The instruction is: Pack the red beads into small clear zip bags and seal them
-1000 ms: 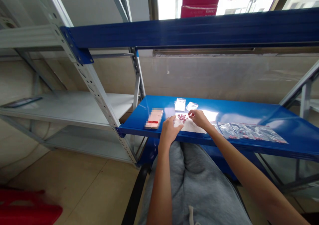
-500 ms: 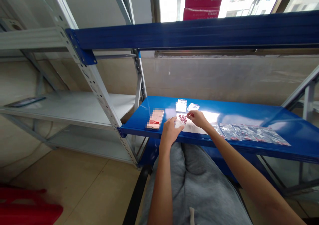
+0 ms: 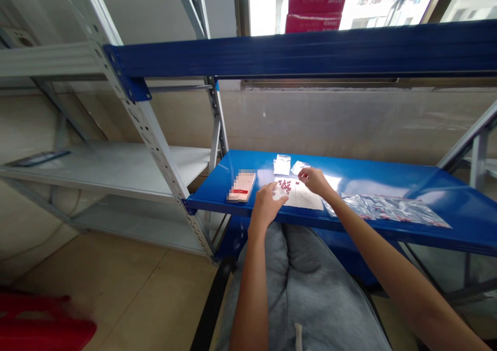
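Sorting red beads (image 3: 285,187) on a white sheet (image 3: 307,199), apparently.
Left hand (image 3: 266,206): fingers apart; right hand (image 3: 314,180): cannot tell if fingers meet. The next bead calls for a light pinch.

A bright window (image 3: 361,9) spans the upper right above a pale wall (image 3: 330,115); grey metal shelving (image 3: 132,170) stands at left, over beige floor tiles (image 3: 128,283) lower left.

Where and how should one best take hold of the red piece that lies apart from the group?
Probably pinch the small red piece by opposite edges, from above right: it lies on the white sheet, apart from the group, nearest the right hand.
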{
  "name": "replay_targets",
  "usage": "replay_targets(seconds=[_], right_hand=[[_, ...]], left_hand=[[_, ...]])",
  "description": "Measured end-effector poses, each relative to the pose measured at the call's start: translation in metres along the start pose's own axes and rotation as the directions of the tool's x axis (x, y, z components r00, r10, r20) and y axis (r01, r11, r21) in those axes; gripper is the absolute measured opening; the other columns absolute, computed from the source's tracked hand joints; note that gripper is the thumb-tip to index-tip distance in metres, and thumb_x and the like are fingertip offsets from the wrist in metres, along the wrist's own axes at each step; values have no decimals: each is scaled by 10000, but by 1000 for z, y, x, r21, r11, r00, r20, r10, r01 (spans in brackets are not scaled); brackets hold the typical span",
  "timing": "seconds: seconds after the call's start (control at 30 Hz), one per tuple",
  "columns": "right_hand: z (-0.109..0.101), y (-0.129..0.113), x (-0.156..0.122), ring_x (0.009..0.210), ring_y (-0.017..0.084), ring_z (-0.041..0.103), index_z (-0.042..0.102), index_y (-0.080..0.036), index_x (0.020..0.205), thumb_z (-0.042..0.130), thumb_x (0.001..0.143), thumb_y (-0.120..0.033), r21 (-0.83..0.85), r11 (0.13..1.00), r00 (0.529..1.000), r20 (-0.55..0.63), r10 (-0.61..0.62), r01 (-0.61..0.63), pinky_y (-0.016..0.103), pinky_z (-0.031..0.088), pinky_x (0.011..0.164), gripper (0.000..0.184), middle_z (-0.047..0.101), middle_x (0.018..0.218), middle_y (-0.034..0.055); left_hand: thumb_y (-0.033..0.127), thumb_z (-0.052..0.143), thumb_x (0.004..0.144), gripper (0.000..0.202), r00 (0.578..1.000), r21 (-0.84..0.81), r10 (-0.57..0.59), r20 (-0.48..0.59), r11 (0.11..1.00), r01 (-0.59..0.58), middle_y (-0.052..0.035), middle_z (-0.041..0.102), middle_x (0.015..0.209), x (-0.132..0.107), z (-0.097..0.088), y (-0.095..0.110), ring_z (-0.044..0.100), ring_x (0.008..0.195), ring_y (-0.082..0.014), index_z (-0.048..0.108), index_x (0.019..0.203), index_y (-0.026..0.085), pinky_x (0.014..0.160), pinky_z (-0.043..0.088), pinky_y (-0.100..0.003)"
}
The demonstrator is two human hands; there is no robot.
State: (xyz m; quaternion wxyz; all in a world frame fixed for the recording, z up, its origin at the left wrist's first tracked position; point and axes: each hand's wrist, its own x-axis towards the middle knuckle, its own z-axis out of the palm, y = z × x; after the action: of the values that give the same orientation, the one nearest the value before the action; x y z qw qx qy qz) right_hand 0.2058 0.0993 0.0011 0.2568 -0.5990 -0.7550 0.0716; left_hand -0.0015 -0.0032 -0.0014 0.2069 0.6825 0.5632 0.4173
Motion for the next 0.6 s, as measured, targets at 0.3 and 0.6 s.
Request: replay_targets(seconds=[0.3,0.6], right_hand=[[21,15,4,929,228,685,783,-142,995,670,910,-222,-137,990,996,70,48,-38,261,417,701,163,773,1012,128],[6,7,0,766,192,637,776,-132,877,641,881,-211,19,1000,999,32,17,-18,269,391,665,156,744,834,98]], left_hand=[[273,800,816,513,1000,8,-4,1,1000,4,-147,716,1206,0,-1,0,695,1078,-261,655,1291,148,976,533,-384],[268,804,814,521,1000,-10,5,-7,1000,-6,-157,714,1198,-1,-1,-1,700,1055,-260,654,1295,137,961,537,-384]])
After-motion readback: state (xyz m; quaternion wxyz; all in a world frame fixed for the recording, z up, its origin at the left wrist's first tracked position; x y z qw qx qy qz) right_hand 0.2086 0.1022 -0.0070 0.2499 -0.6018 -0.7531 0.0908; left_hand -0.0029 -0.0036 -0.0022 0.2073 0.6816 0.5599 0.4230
